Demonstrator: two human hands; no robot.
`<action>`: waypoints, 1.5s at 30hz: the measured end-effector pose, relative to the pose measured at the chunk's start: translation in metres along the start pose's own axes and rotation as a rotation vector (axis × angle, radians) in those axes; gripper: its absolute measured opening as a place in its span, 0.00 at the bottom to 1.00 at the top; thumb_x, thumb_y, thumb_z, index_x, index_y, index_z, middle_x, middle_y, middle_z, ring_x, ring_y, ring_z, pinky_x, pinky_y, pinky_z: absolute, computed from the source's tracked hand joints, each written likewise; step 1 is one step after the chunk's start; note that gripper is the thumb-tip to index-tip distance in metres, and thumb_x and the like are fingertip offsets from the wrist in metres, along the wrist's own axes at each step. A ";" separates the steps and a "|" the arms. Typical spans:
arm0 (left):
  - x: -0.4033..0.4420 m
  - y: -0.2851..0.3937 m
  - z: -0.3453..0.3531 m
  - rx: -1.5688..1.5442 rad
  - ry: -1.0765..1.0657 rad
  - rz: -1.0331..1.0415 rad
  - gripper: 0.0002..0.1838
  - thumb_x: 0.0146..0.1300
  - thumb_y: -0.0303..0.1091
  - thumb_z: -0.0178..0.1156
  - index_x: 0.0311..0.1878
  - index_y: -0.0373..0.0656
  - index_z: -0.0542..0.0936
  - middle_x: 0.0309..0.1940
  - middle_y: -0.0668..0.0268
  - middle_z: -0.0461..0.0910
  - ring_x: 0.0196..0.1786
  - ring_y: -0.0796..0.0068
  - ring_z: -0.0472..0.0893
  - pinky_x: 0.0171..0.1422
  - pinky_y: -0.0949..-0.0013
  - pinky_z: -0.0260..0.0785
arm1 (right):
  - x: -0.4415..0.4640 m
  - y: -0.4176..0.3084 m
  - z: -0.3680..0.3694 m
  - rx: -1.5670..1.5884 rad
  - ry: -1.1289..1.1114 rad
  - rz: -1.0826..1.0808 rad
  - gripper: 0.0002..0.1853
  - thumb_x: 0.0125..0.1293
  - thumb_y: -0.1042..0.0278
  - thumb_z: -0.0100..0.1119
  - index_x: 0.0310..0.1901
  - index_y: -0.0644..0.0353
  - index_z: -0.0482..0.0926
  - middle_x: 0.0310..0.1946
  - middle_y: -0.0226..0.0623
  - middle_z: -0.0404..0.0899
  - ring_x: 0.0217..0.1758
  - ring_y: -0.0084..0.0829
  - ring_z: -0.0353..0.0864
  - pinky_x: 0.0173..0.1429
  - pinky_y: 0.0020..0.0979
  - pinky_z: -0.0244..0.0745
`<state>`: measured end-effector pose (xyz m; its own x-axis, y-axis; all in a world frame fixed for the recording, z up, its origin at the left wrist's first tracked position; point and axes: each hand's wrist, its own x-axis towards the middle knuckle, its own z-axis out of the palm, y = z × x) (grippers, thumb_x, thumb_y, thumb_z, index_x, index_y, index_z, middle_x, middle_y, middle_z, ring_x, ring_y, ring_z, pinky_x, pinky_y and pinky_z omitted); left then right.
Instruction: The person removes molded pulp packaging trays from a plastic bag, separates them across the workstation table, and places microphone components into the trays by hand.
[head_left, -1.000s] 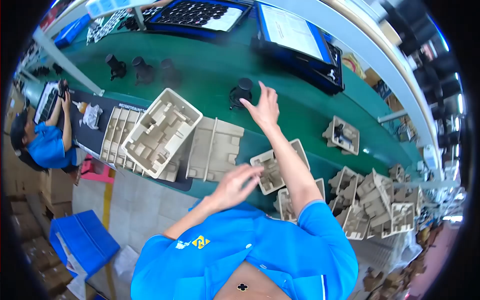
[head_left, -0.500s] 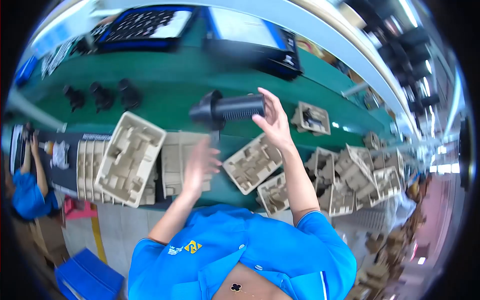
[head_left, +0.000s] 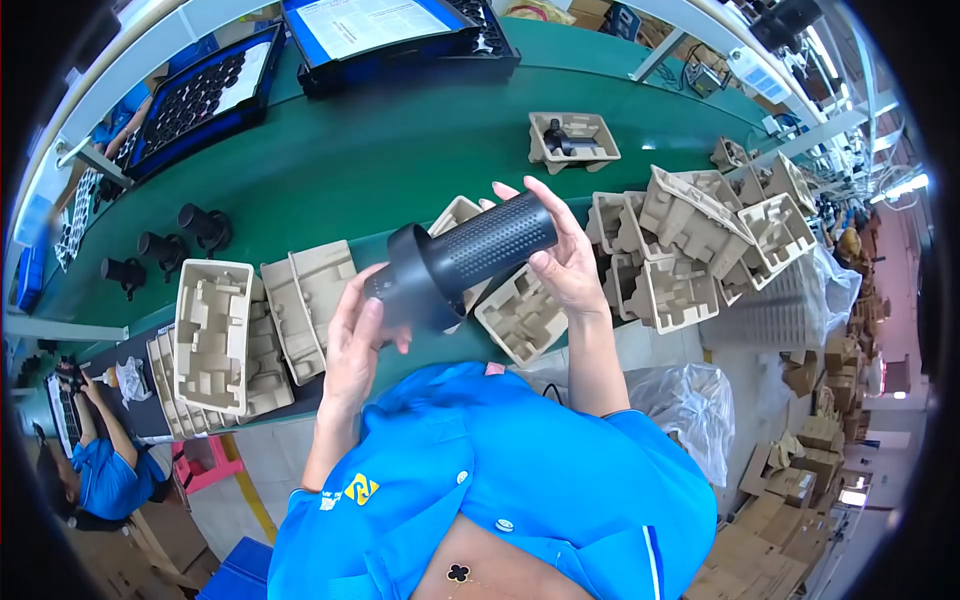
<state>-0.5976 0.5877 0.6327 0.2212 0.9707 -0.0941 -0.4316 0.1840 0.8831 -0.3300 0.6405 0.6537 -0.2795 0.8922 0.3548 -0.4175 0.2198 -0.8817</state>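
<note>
A black cylindrical device (head_left: 480,248) with a wide collar lies across both hands in front of my chest. Around its slimmer, perforated end on the right are the fingers of my right hand (head_left: 572,262). My left hand (head_left: 356,325) grips the wider end, which is blurred. Just below and behind the device sit pulp trays, one of them a beige tray (head_left: 522,318) with moulded compartments. Another beige tray (head_left: 213,335) rests tilted on stacked trays at the left.
Several black devices (head_left: 205,227) stand on the green bench (head_left: 400,150) at the left. A pulp tray (head_left: 574,140) holding a black item sits farther back. Heaped trays (head_left: 690,225) are at the right, black bins (head_left: 395,40) behind. A co-worker (head_left: 110,480) is at the lower left.
The black device has come up off the bench towards my chest. My left hand has closed on its wide end, my right hand on the other. The view has swung right.
</note>
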 end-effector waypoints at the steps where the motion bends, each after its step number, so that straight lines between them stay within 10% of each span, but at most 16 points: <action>1: -0.001 0.000 0.001 0.031 -0.012 0.025 0.26 0.74 0.38 0.54 0.70 0.36 0.65 0.50 0.57 0.78 0.35 0.74 0.80 0.37 0.71 0.73 | -0.001 0.002 0.000 0.005 0.012 -0.015 0.42 0.66 0.67 0.67 0.76 0.65 0.53 0.73 0.56 0.60 0.74 0.48 0.67 0.76 0.46 0.65; 18: -0.005 -0.013 0.010 0.338 -0.012 0.231 0.39 0.56 0.16 0.68 0.70 0.37 0.62 0.69 0.55 0.65 0.72 0.64 0.68 0.74 0.60 0.63 | -0.006 0.014 -0.006 -0.050 0.119 0.029 0.41 0.67 0.66 0.67 0.76 0.62 0.55 0.70 0.54 0.65 0.71 0.40 0.70 0.74 0.40 0.64; 30: -0.004 -0.018 0.001 0.586 0.025 0.398 0.41 0.55 0.18 0.70 0.73 0.43 0.65 0.73 0.56 0.56 0.64 0.66 0.73 0.67 0.60 0.69 | -0.017 0.020 0.000 0.008 0.195 0.118 0.45 0.66 0.64 0.68 0.78 0.62 0.50 0.69 0.52 0.65 0.67 0.39 0.73 0.70 0.38 0.70; 39: -0.005 -0.007 0.008 0.086 -0.014 0.082 0.46 0.62 0.21 0.67 0.78 0.40 0.52 0.66 0.54 0.69 0.64 0.66 0.74 0.64 0.59 0.72 | -0.028 0.023 -0.007 0.145 0.137 0.009 0.50 0.57 0.69 0.72 0.77 0.62 0.51 0.64 0.49 0.67 0.69 0.44 0.72 0.71 0.42 0.72; 45: -0.004 -0.004 0.017 0.361 -0.058 0.333 0.46 0.58 0.19 0.67 0.77 0.40 0.54 0.66 0.52 0.69 0.69 0.62 0.71 0.67 0.60 0.69 | -0.034 0.021 -0.025 -0.620 0.015 0.205 0.57 0.43 0.74 0.81 0.76 0.57 0.56 0.60 0.42 0.69 0.63 0.36 0.73 0.67 0.38 0.72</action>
<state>-0.5819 0.5800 0.6373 0.1757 0.9555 0.2370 -0.1586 -0.2101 0.9647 -0.3073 0.6251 0.6155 -0.2864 0.9447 0.1599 0.2203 0.2274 -0.9486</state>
